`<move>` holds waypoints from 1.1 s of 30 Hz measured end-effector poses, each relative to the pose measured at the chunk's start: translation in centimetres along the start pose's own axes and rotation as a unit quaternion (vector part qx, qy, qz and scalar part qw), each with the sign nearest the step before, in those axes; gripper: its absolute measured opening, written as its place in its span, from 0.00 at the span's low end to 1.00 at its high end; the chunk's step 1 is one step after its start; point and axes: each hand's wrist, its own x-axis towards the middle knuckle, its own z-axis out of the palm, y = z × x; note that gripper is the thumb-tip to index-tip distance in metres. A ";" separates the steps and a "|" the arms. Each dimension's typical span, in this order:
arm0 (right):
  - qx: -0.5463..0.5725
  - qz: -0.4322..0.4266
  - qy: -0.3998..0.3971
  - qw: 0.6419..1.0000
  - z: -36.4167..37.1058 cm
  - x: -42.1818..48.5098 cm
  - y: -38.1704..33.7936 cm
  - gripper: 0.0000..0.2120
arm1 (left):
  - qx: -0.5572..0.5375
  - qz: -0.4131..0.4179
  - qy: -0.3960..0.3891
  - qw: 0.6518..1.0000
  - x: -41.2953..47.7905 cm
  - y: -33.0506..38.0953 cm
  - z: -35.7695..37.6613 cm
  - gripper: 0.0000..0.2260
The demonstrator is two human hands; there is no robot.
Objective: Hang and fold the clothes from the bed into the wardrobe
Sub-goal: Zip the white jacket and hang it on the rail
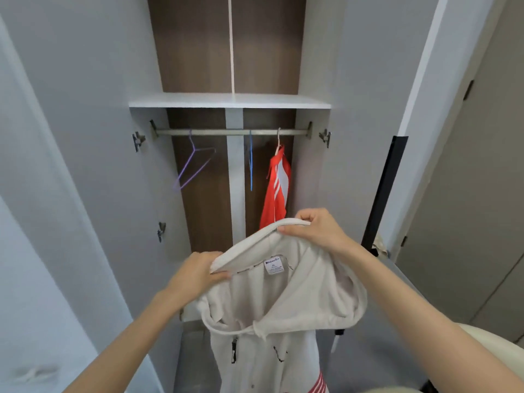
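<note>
White hoodie (272,307), one piece, hangs at 6 o'clock before the open wardrobe (226,101). Two hands pinch its hood edge with curled fingers: left hand (198,272) at the hood's 8 o'clock, right hand (314,231) at its 1 o'clock. At 12 o'clock, one rail (221,132) carries three hangers: purple hanger (195,167), blue hanger (251,168), and a third hanger (279,137) bearing one red jacket (276,191).

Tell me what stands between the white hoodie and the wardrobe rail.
Nothing visible does. Both wardrobe doors are open and the white hoodie, gripped by the left hand and right hand, faces open space below the rail. The red jacket hangs at the rail's right end, beside the path.
</note>
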 end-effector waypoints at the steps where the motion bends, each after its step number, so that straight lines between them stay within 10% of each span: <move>1: -0.003 -0.003 0.004 1.000 0.4 0.8 -0.1 0.20 | -0.010 -0.015 0.002 1.000 0.2 -0.4 -0.5 0.11; 14: -0.030 0.055 -0.017 0.998 4.5 16.5 5.1 0.26 | 0.013 0.027 0.204 0.979 9.4 -2.3 -5.5 0.11; 22: -0.056 0.042 -0.189 0.979 8.1 28.7 7.1 0.03 | -0.058 -0.079 0.304 0.948 18.0 -7.5 -7.3 0.05; 26: -0.011 0.048 -0.260 0.964 10.3 34.2 7.3 0.14 | -0.072 -0.113 0.324 0.936 20.9 -10.7 -7.8 0.07; 33: -0.072 -0.014 -0.012 0.997 16.1 44.0 8.8 0.10 | -0.073 -0.149 0.331 0.929 25.7 -17.1 -7.6 0.11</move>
